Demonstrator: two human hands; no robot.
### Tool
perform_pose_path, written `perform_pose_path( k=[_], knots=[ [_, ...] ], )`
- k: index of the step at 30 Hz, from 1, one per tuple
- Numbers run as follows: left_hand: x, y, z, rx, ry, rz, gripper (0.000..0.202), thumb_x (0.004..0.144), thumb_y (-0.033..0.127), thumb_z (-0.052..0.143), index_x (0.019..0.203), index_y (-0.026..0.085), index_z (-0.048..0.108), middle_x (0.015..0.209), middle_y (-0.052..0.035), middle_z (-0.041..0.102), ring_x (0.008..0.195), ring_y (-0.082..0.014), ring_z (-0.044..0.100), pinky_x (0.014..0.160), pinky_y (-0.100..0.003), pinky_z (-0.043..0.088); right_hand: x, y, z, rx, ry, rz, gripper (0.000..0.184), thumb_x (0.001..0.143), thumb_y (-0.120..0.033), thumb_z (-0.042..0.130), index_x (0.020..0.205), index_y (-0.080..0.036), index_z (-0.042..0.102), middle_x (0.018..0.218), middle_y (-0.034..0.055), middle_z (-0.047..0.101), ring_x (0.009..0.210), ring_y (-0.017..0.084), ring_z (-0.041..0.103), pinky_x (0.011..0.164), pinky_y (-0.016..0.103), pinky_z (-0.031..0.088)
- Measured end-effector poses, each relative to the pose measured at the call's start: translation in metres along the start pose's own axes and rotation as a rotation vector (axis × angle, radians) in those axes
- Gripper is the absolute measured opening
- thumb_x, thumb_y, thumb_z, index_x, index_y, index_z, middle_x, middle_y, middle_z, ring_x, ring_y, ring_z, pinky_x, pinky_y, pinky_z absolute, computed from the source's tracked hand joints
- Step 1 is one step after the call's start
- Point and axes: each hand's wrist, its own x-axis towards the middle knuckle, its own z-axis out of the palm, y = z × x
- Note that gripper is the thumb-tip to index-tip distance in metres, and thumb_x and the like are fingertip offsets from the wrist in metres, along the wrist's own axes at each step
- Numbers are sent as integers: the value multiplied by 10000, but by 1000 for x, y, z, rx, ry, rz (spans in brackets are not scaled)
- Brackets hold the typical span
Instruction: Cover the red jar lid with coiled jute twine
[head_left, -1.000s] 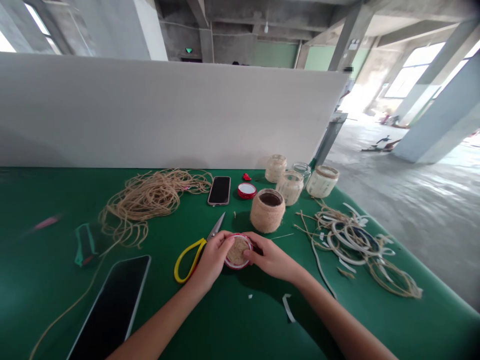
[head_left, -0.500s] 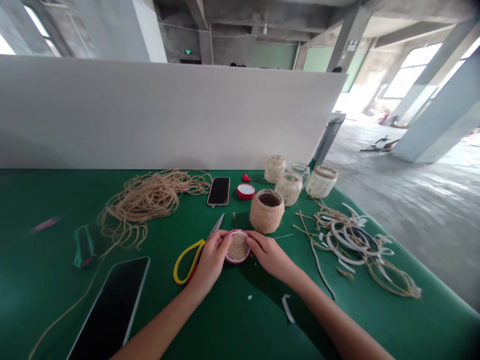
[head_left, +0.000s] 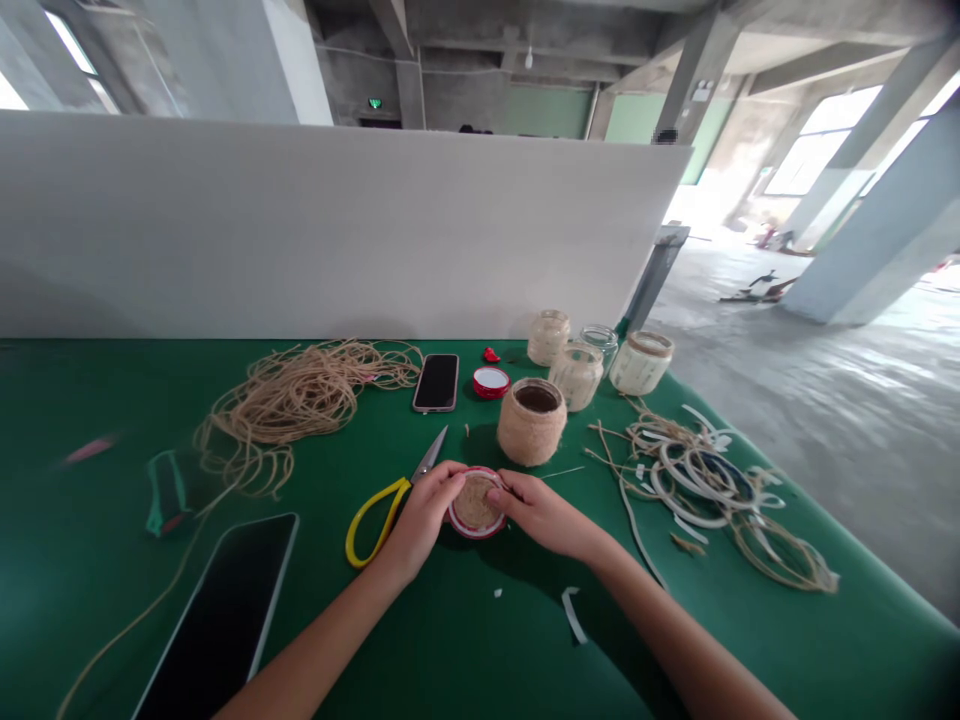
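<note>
Between my hands is a round jar lid [head_left: 474,503] with a red and white rim and a disc of coiled twine on its face. My left hand [head_left: 429,503] grips the lid's left edge, thumb on top. My right hand [head_left: 536,505] holds its right side, with the thumb pressed onto the twine. Yellow-handled scissors [head_left: 379,518] lie beside my left hand, partly hidden by it. Just beyond my hands stands a jar wrapped in twine [head_left: 531,432], open at the top. Farther back lies a red lid with a white face [head_left: 491,381].
A loose heap of twine [head_left: 300,390] lies at the left, near a phone [head_left: 436,383]. A larger dark-screened device [head_left: 225,610] lies front left. Several glass jars [head_left: 576,375] stand back right, beyond tangled cords [head_left: 705,480]. A white panel [head_left: 337,230] borders the table's back.
The lid has tipped slightly and come a little nearer to me. My right thumb has slid from the rim inward onto the twine disc.
</note>
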Motion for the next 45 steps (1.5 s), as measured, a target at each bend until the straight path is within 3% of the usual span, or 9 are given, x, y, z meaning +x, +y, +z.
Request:
perform_pose_path(
  k=[7,12,16,22,25,30,36,42,45],
  knots=[
    [-1,5,5,130,94,-15,218,764,383,536,816,172,553,676,23,562,685,-159,563,638,-244,430,0,0,1,-35,0,-5,280,893,-388,391,798,-154,512,699,-14,489,641,110,438,566,212,363],
    [-5,11,8,230,168,26,238,793,402,495,811,168,535,684,17,560,631,-135,524,569,-215,402,-1,-3,5,-175,162,-23,197,896,-325,403,998,-190,505,868,32,585,762,151,532,650,238,391],
    [-5,7,5,249,166,34,255,807,416,475,816,166,526,665,17,540,597,-125,491,542,-213,385,-2,-5,7,-251,184,-14,200,903,-311,384,1033,-204,492,900,49,603,794,169,556,672,250,392],
    [-5,5,4,246,173,58,237,808,401,481,810,170,532,677,11,542,632,-131,495,571,-219,388,0,0,11,-210,161,-5,186,902,-323,371,803,-189,455,705,-3,532,637,129,496,578,226,357],
    [-5,7,6,173,190,45,200,785,369,516,740,173,511,615,32,507,573,-112,460,518,-199,357,1,3,12,-109,135,3,226,905,-333,360,735,-190,404,657,-30,467,599,110,445,552,218,339],
    [-4,5,5,72,140,33,228,784,340,494,633,181,434,541,61,416,501,-91,407,482,-191,334,0,3,10,42,78,12,236,907,-350,353,774,-179,446,682,-34,430,625,103,410,571,218,350],
    [-5,6,6,-31,66,35,254,801,402,459,794,174,570,679,17,565,651,-142,534,594,-230,409,-3,-2,3,66,35,22,243,898,-359,371,771,-177,468,687,-27,431,634,108,413,572,221,358],
    [-5,15,7,194,31,21,219,751,358,557,823,157,605,753,-17,639,729,-175,591,654,-246,433,-3,-3,2,12,13,-6,234,894,-342,383,760,-173,473,665,-30,443,605,104,406,548,219,349],
    [-4,14,7,202,49,8,227,762,370,540,828,162,602,731,-11,635,716,-175,595,648,-253,441,-2,-2,4,-63,85,-19,204,897,-324,378,796,-179,480,690,-22,497,623,113,454,560,222,358]
  ],
)
